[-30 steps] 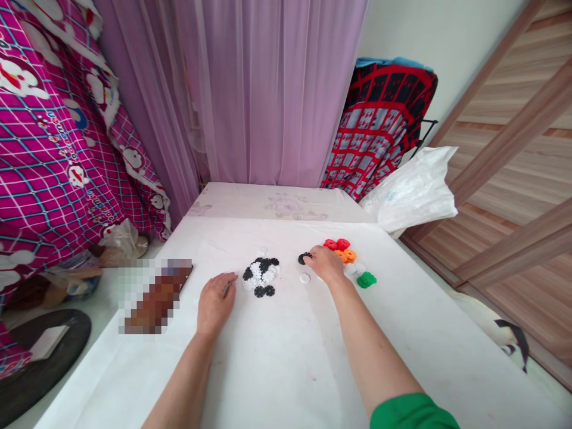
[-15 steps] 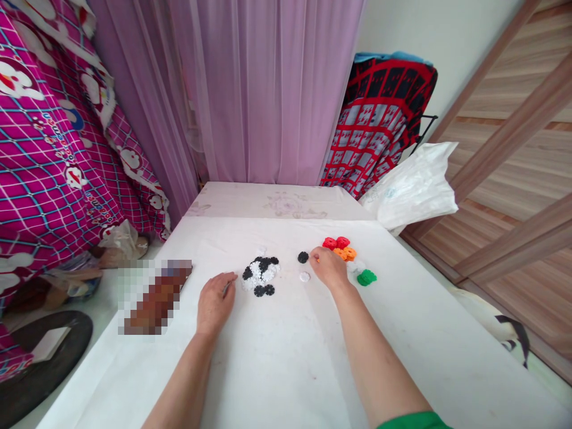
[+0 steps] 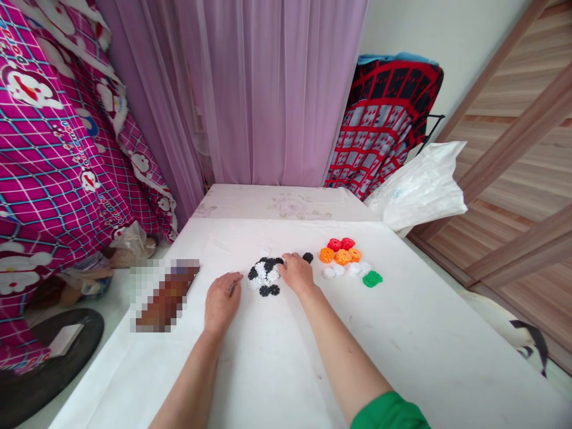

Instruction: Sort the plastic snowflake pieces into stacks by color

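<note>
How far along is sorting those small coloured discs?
Partway, apparently. Round red plastic discs, orange plastic discs, white plastic discs and green plastic discs lie grouped by colour; a black plastic disc or stack sits apart. The right hand is at the mixed black-and-white disc pile; whether its fingers grip one is unclear. That pile looks left to sort.

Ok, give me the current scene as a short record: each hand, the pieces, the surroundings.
left hand: left of the black-and-white pile; grip unclear
right hand: at the pile's right edge; grip unclear
near right hand: black piece
right of that: red pieces, orange pieces, white pieces, green pieces
surface: white-covered table
far left on table: pixelated item
beyond table: purple curtain
</note>
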{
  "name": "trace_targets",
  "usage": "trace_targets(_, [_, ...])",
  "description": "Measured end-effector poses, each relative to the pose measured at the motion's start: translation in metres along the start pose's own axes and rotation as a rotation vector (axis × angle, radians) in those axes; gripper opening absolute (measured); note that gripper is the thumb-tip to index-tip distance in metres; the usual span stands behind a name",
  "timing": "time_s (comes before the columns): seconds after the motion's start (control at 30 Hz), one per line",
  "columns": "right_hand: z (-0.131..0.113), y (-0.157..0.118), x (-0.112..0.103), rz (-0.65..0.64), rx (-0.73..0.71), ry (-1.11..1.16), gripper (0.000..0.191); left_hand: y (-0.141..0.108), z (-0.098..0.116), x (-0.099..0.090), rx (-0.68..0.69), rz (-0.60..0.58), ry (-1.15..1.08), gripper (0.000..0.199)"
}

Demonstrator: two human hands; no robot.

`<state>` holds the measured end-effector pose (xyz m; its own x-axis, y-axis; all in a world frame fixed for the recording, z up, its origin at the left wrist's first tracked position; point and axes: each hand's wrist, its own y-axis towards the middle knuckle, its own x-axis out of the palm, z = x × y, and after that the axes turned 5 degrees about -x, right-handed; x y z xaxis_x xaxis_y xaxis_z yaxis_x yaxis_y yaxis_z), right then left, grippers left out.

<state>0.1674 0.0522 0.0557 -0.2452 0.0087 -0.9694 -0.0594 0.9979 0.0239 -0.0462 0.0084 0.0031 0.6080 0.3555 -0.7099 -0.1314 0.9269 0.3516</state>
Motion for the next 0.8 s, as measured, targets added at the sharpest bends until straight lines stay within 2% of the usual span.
trace_targets(0.27, [-0.007, 0.012, 0.000, -0.049, 0.081, -0.042, 0.030, 0.000, 0.000, 0.001, 0.012, 0.005, -0.005, 0.031])
trace_targets(0.5, [0.000, -0.001, -0.009, -0.052, 0.177, -0.076, 0.032, -0.001, -0.001, 0.001, 0.015, 0.005, -0.003, 0.031])
trace_targets(0.7, [0.003, -0.024, -0.007, -0.033, 0.087, -0.079, 0.035, -0.001, 0.000, 0.001, 0.013, -0.002, -0.011, 0.032])
trace_targets(0.8, [0.004, -0.026, -0.005, -0.059, 0.099, -0.083, 0.039, -0.001, 0.000, 0.000, 0.012, -0.001, -0.011, 0.032])
